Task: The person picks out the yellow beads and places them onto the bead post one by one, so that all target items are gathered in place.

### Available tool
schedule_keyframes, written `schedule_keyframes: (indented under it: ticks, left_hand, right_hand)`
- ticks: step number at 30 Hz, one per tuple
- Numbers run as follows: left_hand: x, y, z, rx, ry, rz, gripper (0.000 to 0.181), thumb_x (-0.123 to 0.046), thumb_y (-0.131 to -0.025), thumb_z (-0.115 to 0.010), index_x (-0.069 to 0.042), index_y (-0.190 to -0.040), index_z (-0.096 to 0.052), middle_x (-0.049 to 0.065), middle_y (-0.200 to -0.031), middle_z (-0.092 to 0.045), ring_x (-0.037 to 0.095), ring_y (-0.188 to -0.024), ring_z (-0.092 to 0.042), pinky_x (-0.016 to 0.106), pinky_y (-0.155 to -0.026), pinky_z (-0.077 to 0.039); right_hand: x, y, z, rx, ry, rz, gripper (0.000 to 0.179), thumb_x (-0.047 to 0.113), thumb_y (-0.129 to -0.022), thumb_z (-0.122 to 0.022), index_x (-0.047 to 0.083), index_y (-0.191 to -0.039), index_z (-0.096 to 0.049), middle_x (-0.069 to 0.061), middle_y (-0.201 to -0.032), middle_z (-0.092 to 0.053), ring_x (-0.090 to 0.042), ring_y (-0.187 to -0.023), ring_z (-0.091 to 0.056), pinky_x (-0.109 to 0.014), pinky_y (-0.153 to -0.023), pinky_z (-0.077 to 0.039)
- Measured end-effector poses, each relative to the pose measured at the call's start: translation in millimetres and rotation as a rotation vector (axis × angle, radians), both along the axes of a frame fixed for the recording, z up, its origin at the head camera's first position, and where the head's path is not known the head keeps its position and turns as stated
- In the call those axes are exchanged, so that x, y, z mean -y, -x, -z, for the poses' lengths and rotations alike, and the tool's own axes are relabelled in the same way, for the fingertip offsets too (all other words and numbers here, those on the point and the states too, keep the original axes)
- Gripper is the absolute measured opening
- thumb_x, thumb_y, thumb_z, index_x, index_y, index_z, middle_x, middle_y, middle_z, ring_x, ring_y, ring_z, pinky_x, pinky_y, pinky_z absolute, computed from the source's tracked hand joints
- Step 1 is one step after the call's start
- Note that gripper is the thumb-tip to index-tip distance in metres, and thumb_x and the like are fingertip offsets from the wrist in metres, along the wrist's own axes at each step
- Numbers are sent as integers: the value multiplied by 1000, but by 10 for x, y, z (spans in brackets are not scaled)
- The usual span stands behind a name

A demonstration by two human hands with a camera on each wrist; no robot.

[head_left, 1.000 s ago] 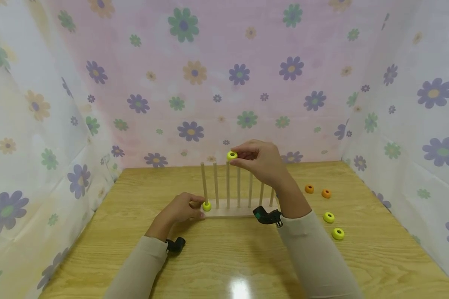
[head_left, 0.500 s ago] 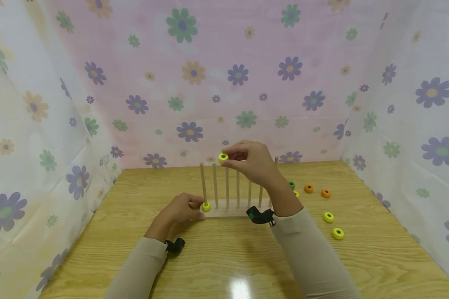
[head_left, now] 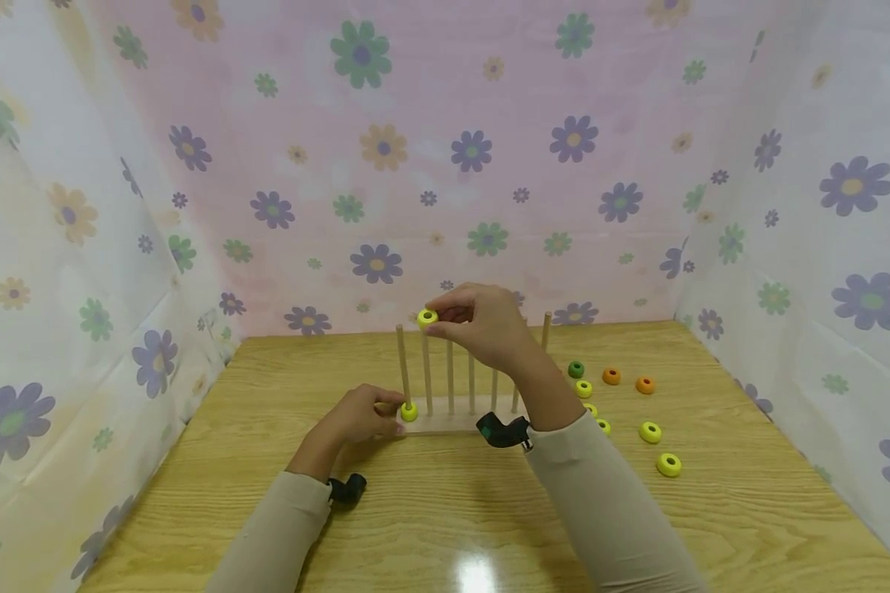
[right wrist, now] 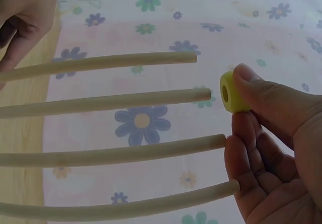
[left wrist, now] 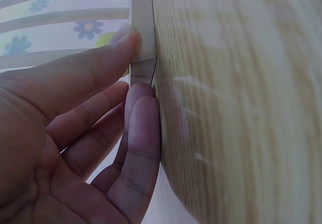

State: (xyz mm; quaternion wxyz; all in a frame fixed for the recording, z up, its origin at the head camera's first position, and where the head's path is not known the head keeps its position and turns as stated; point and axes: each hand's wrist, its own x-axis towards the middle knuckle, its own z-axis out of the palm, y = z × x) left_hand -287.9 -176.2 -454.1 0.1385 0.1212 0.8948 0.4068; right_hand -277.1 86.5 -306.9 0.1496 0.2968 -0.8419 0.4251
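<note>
Pinching the yellow ring [right wrist: 234, 97] just off the second peg [head_left: 428, 375] from the base's [head_left: 445, 423] left edge, where the left hand [head_left: 360, 413] grips, the right hand [head_left: 484, 326] may drop it if the hole misaligns.

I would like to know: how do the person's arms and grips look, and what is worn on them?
The left sleeve and right sleeve are plain beige. At their ends sit a black left device and a black right device with a green patch. The left grip and right grip wear no gloves.
</note>
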Motion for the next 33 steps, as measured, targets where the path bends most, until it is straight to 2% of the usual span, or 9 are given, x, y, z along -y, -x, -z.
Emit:
schedule_keyframes:
  ticks: [6, 13, 20, 33]
  left_hand:
    - [-21, -1, 1, 21, -27, -17, 53, -14, -86, -86, -18, -136, -71, 12, -144, -63, 35, -123, -67, 44, -91, -61]
    - [-8, 1, 13, 5, -13, 3, 51, -16, -86, -86, -19, -135, -71, 14, -144, -63, 37, -125, -65, 45, -92, -61]
    - [-8, 2, 12, 14, -36, -8, 51, -16, -86, -86, -19, -135, -71, 10, -143, -64, 34, -125, -66, 45, -94, -60]
    - [-1, 1, 14, 3, -23, 8, 51, -16, -86, -86, -19, -135, -71, 11, -141, -65, 35, -122, -67, 46, -94, -60]
  right_hand:
    - [41, 5, -9, -5, 1, -1, 25, 30, -90, -83, 20, -112, -81, 9, -96, -72, -6, -82, -69, -28, -75, -60]
    - [99, 9, -3, 14, 11, -1, 24, 30, -90, -83, 20, -112, -81, 9, -95, -72, -5, -82, -70, -27, -74, -60]
    - [167, 28, -6, -1, 13, -23, 25, 30, -91, -82, 19, -114, -81, 9, -98, -73, -5, -83, -70, -27, -76, -60]
    - [247, 26, 11, 60, 25, 8, 25, 31, -91, -83, 21, -113, -81, 9, -100, -73, -6, -85, -70, -28, -77, -61]
